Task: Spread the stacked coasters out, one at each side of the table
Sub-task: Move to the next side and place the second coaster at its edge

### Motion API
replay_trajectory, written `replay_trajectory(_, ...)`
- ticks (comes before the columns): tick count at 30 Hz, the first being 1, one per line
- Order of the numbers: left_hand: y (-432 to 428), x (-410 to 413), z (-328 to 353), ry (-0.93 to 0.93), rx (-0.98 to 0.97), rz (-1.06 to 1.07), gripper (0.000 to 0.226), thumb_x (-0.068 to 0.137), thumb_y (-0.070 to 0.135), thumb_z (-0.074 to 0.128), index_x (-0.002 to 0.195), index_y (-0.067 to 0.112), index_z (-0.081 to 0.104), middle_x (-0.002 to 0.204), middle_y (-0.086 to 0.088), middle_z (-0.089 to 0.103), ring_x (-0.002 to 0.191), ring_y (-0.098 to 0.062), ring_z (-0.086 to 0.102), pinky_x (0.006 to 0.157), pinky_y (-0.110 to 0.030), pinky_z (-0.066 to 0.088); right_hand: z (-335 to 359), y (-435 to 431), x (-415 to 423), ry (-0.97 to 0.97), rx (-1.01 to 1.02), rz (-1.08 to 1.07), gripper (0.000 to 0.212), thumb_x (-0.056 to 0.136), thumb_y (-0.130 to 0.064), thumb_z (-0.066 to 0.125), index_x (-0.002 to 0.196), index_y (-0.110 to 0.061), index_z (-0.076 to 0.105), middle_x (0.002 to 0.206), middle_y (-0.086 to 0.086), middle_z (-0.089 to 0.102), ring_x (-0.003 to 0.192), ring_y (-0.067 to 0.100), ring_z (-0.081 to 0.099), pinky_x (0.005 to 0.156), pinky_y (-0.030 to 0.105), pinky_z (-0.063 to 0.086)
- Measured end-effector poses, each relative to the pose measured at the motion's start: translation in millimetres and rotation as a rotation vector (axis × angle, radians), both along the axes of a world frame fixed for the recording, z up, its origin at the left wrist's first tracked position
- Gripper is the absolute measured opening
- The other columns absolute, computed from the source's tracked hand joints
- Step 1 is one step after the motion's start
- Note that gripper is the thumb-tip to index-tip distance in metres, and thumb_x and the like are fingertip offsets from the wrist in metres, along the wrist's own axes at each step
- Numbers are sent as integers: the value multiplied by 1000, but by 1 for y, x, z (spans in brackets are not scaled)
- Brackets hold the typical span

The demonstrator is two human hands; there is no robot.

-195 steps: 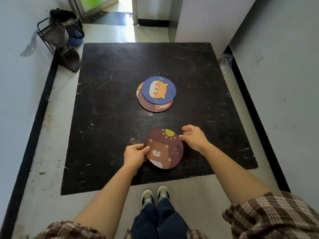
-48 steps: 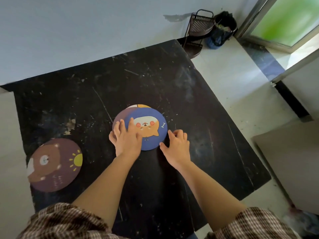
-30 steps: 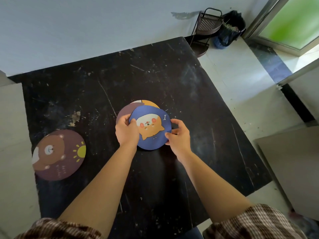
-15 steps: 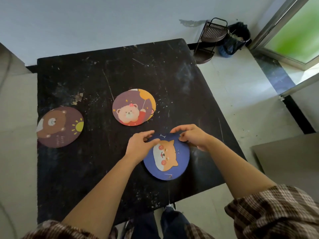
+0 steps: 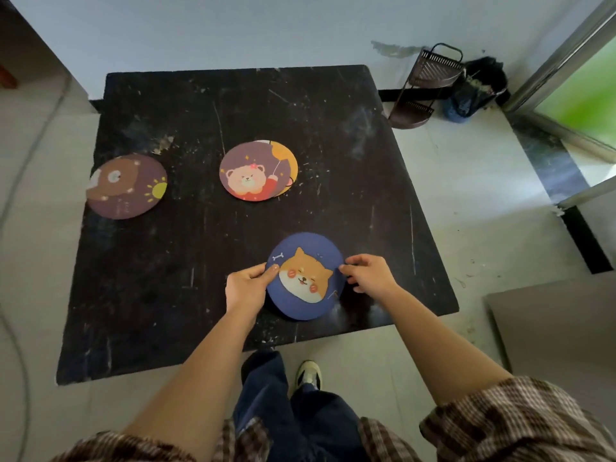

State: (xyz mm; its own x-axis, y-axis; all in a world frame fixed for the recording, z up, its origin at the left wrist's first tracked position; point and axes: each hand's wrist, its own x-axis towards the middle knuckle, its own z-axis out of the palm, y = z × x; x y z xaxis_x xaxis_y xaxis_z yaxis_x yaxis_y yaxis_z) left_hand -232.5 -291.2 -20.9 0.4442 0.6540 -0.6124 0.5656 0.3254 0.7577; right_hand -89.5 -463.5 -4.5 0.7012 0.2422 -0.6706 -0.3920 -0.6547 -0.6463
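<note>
Two hands on one coaster: left hand [image 5: 247, 288] pinching the left rim of the blue dog coaster [image 5: 305, 276], thumb on the printed face; right hand [image 5: 368, 274] curled at the right rim, fingertips touching the edge, fingers half closed rather than clenched. Lying flat or nearly so on the black tabletop [image 5: 186, 288], close to the near edge, a little right of the middle of that side

Already out at the left side: brown bear coaster [image 5: 126, 185], slightly overhanging the tabletop edge. Still near the centre: pink bear coaster [image 5: 255, 171], with an orange rim [image 5: 287, 154] peeking from beneath it, so probably one more under there, though impossible to count for certain

To finish this step well:
- Press the blue dog coaster down flat before letting go, so neither rim stays lifted
- Nudge it toward the middle of the near side if an even layout matters; currently offset to the right
- Keep the whole disc on the tabletop, clear of the near edge, unlike the overhang at the left
- Release both hands together and lift straight up, to avoid dragging the thin disc sideways

Likely remaining: far side and right side, served from the central pile. Separate those two by sliding the top one off, not by pinching both at once
</note>
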Motion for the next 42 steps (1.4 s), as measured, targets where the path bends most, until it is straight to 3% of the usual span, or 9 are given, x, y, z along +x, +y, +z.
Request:
replay_trajectory(4,-18,-20,-3,3,-29,158,35,80,25,73,110,9,70,106,-7,73,95,-20,67,86,-41,56,0,-8,-20,84,33,-46,14,77,-15,73,88,-10,66,79,7,64,65,16,56,56,28,46)
replay_trajectory(9,-31,-39,-1,1,-29,281,36,83,24,70,116,8,66,111,-8,71,99,-20,66,90,-42,54,4,-5,-38,30,50,119,26,80,-14,67,103,-22,58,87,9,66,71,16,58,57,29,47)
replay_trajectory(15,-26,-54,-1,72,99,166,33,86,24,66,116,9,67,109,-7,71,100,-21,65,87,-43,55,-1,6,-49,-13,69,152,43,79,-2,65,117,-20,57,90,11,68,86,22,63,80,42,54)
replay_trajectory(17,-23,-59,-2,113,156,107,13,85,22,67,92,15,75,92,-8,73,84,-19,64,78,-36,55,-4,7,-54,-38,66,97,42,78,2,64,116,-15,59,89,10,68,90,24,63,86,46,52)
replay_trajectory(20,-23,-66,-2,173,260,26,23,82,21,71,62,19,60,63,-5,60,60,-16,48,60,-28,41,-7,8,-60,-37,98,-54,33,77,4,61,108,-9,63,89,10,69,89,28,64,88,46,52)
replay_trajectory(22,-21,-69,2,192,275,4,1,81,19,72,81,18,71,62,2,62,60,-13,53,62,-26,42,-8,8,-63,-37,97,-95,25,76,0,66,98,-11,66,89,9,70,91,28,65,86,43,53)
replay_trajectory(25,-17,-70,3,226,302,-21,38,79,19,74,116,13,65,79,3,69,74,-11,58,73,-28,47,-9,6,-65,-48,72,-91,17,74,-6,72,90,-14,68,93,10,71,91,27,65,84,41,53)
replay_trajectory(32,-17,-75,3,238,312,-48,33,79,20,74,110,11,64,96,-5,71,75,-11,58,63,-22,45,-13,2,-72,-105,28,-94,12,75,-10,73,85,-15,70,89,8,72,86,25,64,81,39,53)
replay_trajectory(42,-16,-77,2,244,316,-77,32,81,19,73,110,11,63,98,-7,70,78,-14,60,67,-25,48,-14,3,-76,-133,14,-74,15,77,-7,70,91,-11,71,84,6,70,83,23,64,82,40,54)
